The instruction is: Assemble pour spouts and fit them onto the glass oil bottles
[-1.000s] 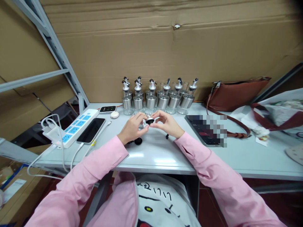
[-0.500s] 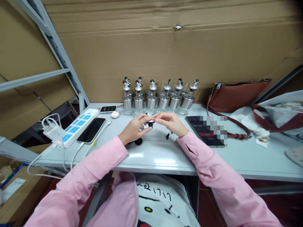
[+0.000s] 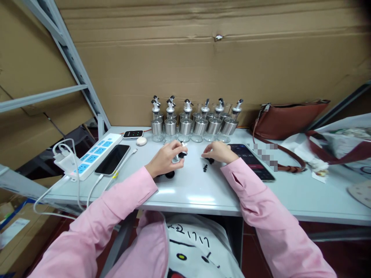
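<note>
My left hand point(image 3: 169, 157) is closed around a bottle pourer spout point(image 3: 181, 155) with a black stopper end and silvery parts, held above the table. To the right, my right hand point(image 3: 219, 152) reaches down to the tabletop with its fingers bent together over small black parts point(image 3: 211, 160). Its fingertips touch them, but whether one is gripped is hidden. A loose small black piece point(image 3: 205, 168) lies just in front of that hand. Below my left wrist sits a round black cap point(image 3: 169, 175), partly beside other dark items.
Several glass oil bottles point(image 3: 185, 125) with steel sleeves and pourers line the back. A power strip point(image 3: 97, 154), a phone point(image 3: 112, 160) and a round white case point(image 3: 141, 141) lie left. On the right are a larger phone point(image 3: 252, 164) and a brown handbag point(image 3: 292, 119).
My hands were together on the pourer spout. Now the right hand has let go and moved right and down to the small black parts; the left keeps the spout, turned differently.
</note>
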A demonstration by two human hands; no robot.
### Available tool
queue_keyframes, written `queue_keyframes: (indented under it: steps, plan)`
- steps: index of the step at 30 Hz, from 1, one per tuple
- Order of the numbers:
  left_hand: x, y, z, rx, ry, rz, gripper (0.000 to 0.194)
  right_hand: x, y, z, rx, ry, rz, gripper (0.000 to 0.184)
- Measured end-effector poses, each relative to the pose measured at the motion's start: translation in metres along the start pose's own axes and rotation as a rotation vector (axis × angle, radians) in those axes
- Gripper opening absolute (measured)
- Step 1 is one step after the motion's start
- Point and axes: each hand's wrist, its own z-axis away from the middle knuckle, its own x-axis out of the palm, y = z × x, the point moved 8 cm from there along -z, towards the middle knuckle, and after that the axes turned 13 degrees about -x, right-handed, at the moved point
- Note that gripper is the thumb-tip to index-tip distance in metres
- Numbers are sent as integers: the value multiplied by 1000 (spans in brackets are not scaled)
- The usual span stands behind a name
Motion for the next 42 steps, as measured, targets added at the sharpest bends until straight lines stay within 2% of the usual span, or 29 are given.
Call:
queue_keyframes:
  steps: [3, 9, 12, 14, 16, 20, 26, 29, 36, 42]
  plan:
    - [0, 0, 0, 1, 1, 10, 23, 3, 1, 1, 2, -18, -7, 3]
    - [1, 0, 0, -9, -29, 28, 24, -1, 2, -2, -33, 26, -31, 1]
    - [2, 1, 0, 1, -37, 22, 25, -17, -2, -3, -51, 198, -137, 2]
    - [2, 2, 0, 16, -33, 13, 25, -28, -6, -1, -71, 343, -325, 8]
    - [2, 3, 1, 32, -30, 14, 26, -32, -13, 1, -114, 410, -563, 21]
    - [5, 4, 1, 47, -58, 59, 30, -26, -37, 2, -219, 368, -952, 41]
    - [6, 4, 2, 57, -55, 84, 35, -12, -60, 5, -249, 229, -1218, 37]
    - [5, 5, 2, 66, -40, 88, 35, -11, -60, 5, -237, 231, -1266, 35]
    - [2, 6, 3, 83, -28, 87, 32, -21, -57, 7, -230, 329, -1248, 34]
    - [1, 4, 2, 59, -20, 95, 30, -18, -62, 9, -223, 282, -1237, 33]
